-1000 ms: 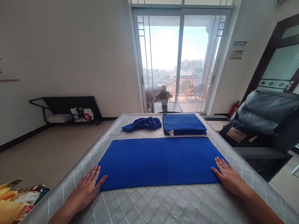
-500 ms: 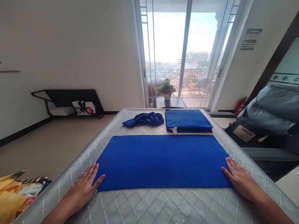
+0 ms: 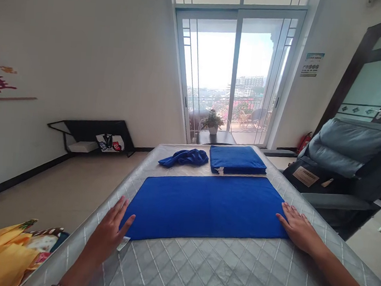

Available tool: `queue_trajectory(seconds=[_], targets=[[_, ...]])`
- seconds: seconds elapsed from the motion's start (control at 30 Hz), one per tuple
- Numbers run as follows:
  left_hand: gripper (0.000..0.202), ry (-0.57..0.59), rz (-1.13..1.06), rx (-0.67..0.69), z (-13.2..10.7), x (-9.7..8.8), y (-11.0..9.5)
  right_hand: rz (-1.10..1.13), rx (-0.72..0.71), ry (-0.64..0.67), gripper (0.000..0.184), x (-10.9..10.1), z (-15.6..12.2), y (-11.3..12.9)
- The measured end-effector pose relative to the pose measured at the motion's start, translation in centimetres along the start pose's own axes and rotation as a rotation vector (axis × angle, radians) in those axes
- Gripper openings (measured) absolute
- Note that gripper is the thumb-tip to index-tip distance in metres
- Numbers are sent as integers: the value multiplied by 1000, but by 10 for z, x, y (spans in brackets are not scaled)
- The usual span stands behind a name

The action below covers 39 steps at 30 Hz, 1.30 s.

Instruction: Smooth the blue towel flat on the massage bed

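A blue cloth (image 3: 204, 209) lies spread flat as a wide rectangle on the silver quilted cover (image 3: 212, 269). At its left edge is my left hand (image 3: 114, 223), fingers stretched and thumb apart, over or just above the near corner; whether it touches cannot be made out. A small white tag (image 3: 123, 244) shows beside that hand. My right hand (image 3: 298, 228) rests open on the cloth's right edge, fingers extended. Beyond the cloth sit a folded stack of blue cloths (image 3: 237, 159) on the right and a crumpled blue cloth (image 3: 185, 157) on the left.
Grey recliner (image 3: 352, 161) stands close on the right. Yellow fabric (image 3: 4, 251) is heaped at the lower left. A potted plant (image 3: 213, 122) stands on a chair past the far edge, before glass sliding doors (image 3: 214, 60). A black rack (image 3: 94, 130) is by the left wall.
My left hand has lifted slightly at the cloth's left corner, and the white tag now shows there. The right hand stays at the right edge. The view has tilted up a little.
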State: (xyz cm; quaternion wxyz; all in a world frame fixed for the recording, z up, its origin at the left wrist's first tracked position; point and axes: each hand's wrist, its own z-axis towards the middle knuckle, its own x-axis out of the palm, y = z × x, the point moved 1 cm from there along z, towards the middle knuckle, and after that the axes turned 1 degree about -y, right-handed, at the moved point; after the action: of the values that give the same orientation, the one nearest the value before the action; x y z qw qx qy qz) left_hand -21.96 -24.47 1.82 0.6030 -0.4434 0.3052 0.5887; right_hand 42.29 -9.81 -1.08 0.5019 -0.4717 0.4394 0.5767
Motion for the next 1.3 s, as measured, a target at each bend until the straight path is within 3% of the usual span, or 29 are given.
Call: queue_trajectory(seconds=[0.07, 0.17, 0.27, 0.33, 0.47, 0.53, 0.63, 0.77, 0.9, 1.03, 1.3], targets=[[60, -27, -95, 26, 3, -13, -28, -4, -24, -81, 72, -5, -2, 7], [36, 73, -185, 210, 10, -28, -79, 7, -124, -153, 67, -19, -5, 34], [22, 169, -189, 427, 30, -37, -131, 54, -265, -122, 59, -38, -2, 81], [19, 191, -181, 491, 54, -37, -162, 105, -347, -87, 55, -51, 6, 120], [14, 190, -172, 313, 118, -12, -207, 206, -401, -40, 54, -68, 40, 198], [17, 162, -167, 192, 145, 11, -224, 234, -379, -7, 54, -69, 63, 231], [28, 116, -171, 131, 168, 50, -245, 226, -344, 48, 56, -58, 96, 267], [40, 135, -166, 150, 171, 98, -257, 194, -346, 88, 58, -29, 123, 285], [54, 197, -131, 160, 167, 129, -250, 202, -335, 118, 60, -4, 132, 282], [63, 231, -98, 178, 168, 138, -246, 201, -333, 112, 61, 5, 133, 279], [64, 267, -62, 215, 167, 132, -237, 247, -312, 133, 63, 2, 137, 272]])
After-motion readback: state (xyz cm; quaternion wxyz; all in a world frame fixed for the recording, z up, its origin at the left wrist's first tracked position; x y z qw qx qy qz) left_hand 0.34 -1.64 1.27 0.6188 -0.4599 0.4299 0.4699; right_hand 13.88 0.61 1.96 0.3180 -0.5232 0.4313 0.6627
